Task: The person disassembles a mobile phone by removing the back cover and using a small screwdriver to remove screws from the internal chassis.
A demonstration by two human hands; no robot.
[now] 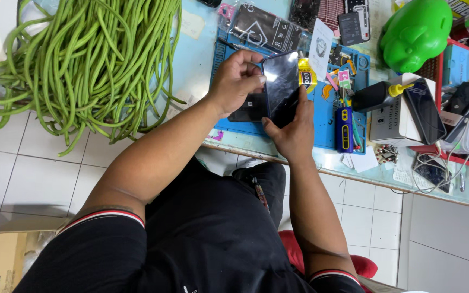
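While both hands meet over the blue work mat [329, 116], the smartphone [281, 87] sits between them, raised just above the mat and tilted so that its dark, glossy screen faces up toward the camera. The left hand [237, 81] comes in from the left and its fingers [253, 81] are curled and closed on the phone's left edge, the thumb pressing near the screen's border. The right hand [295, 130] holds the phone from below and from the right, its fingers wrapped around the lower end and its thumb lying along the lower left corner of the glass. Directly beneath the phone, partly hidden by the left hand, a flat black piece [248, 108] lies on the mat; what it is cannot be told. Just right of the phone a small yellow glue tube [306, 73] rests on the mat, and farther right lies a blue and yellow oblong tool [344, 129] among small coloured picks and tweezers. A black squeeze bottle with a yellow nozzle [378, 95] lies on its side on a white box [392, 122], and a second dark phone [425, 111] leans across that box. A bright green piggy bank [416, 32] stands at the far right of the worktop [202, 59], near a red tray [465, 97] holding cables. A large heap of green long beans [88, 59] covers the left end of the worktop and hangs over its edge above the white tiled floor [33, 179]. A cardboard box [4, 260] sits at the lower left.
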